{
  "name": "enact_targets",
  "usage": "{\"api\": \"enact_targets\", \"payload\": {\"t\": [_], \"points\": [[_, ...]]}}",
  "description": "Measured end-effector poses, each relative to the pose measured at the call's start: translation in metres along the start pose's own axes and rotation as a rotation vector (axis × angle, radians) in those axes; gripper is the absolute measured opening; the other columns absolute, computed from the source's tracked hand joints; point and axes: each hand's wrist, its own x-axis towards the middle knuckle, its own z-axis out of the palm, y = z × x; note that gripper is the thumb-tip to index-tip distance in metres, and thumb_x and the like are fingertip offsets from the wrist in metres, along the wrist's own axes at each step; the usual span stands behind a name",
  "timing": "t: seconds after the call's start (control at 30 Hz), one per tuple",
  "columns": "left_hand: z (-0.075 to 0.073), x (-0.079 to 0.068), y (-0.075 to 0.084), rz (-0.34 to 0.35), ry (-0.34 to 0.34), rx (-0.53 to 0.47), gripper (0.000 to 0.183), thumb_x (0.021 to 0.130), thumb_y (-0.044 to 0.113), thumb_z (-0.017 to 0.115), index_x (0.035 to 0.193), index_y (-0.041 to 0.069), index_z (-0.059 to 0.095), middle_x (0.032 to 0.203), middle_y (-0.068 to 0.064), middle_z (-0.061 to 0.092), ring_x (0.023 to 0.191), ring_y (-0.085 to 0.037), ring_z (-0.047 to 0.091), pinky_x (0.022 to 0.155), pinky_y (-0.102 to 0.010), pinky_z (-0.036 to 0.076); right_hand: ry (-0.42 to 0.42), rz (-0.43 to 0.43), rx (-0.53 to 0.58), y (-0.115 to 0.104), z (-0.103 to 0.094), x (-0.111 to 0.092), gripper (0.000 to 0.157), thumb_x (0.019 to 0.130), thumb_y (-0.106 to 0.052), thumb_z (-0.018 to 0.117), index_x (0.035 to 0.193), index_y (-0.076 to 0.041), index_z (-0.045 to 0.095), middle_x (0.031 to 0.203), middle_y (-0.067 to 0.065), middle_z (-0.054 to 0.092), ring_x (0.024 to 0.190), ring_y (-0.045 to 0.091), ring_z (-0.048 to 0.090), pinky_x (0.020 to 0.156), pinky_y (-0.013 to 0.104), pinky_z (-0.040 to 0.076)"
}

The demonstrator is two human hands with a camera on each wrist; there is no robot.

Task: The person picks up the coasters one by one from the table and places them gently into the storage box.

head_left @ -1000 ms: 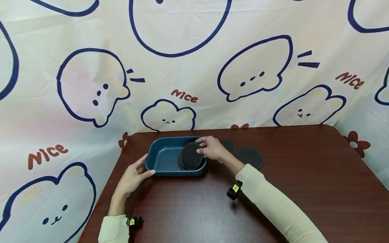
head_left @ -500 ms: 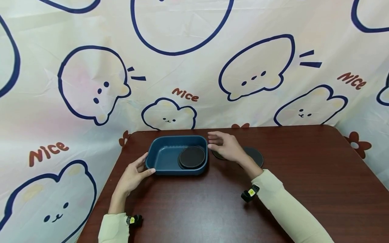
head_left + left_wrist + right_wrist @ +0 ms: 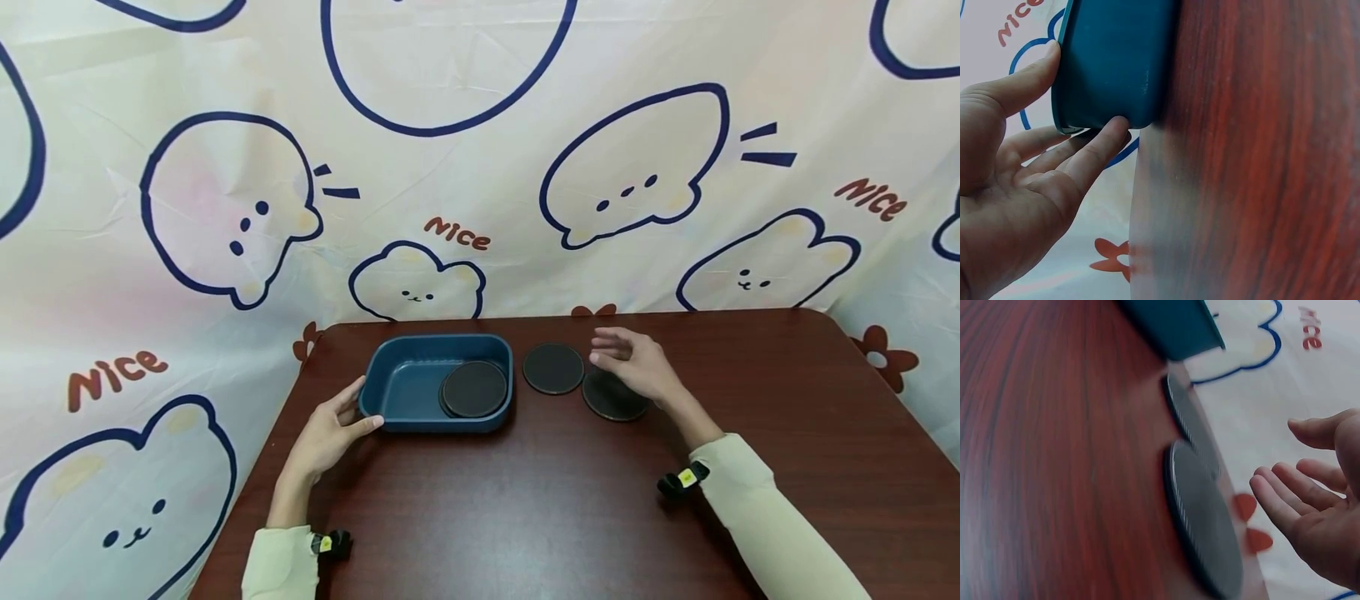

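Note:
At the back left of the table stands a blue rectangular tray. My left hand grips its left end, thumb at the front corner and fingers against the end wall. In the left wrist view the fingers touch the tray's end. A small stack of black round coasters lies in the tray's right half. To the right of the tray, two more coasters lie flat on the table: one nearer the tray, the other partly under my right hand. That hand hovers with loose, parted fingers, holding nothing.
The brown wooden table reaches back to a printed cloth hung behind it. A dark wrist camera is strapped to each wrist. The cloth also hangs beside the table on the left and right.
My right hand has let go of a coaster, which now lies flat on the stack in the tray. It has moved right, over the farther coaster. The left hand stays in place.

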Motion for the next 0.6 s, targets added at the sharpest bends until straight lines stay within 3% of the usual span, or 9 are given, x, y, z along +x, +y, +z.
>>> {"api": "enact_targets", "payload": {"t": [0.27,0.6], "points": [[0.0,0.001,0.002,-0.002,0.001,-0.002,0.083,0.105,0.018,0.072,0.172,0.009,0.024,0.168,-0.026,0.041,0.151,-0.044,0.049,0.113,-0.054,0.051,0.039,0.002,-0.143,0.028,-0.023,-0.011,0.069,0.105,-0.037,0.071,0.162,-0.007,0.046,0.157,0.021,0.059,0.141,0.043,0.061,0.11,0.059,0.054],[0.0,-0.001,0.002,-0.022,0.001,-0.001,0.084,0.105,0.02,0.073,0.172,0.012,0.024,0.168,-0.025,0.042,0.15,-0.042,0.05,0.111,-0.051,0.054,-0.027,-0.012,-0.277,0.04,-0.034,-0.018,0.076,0.104,-0.04,0.073,0.163,-0.002,0.043,0.161,0.027,0.051,0.146,0.046,0.054,0.114,0.061,0.05]]}}
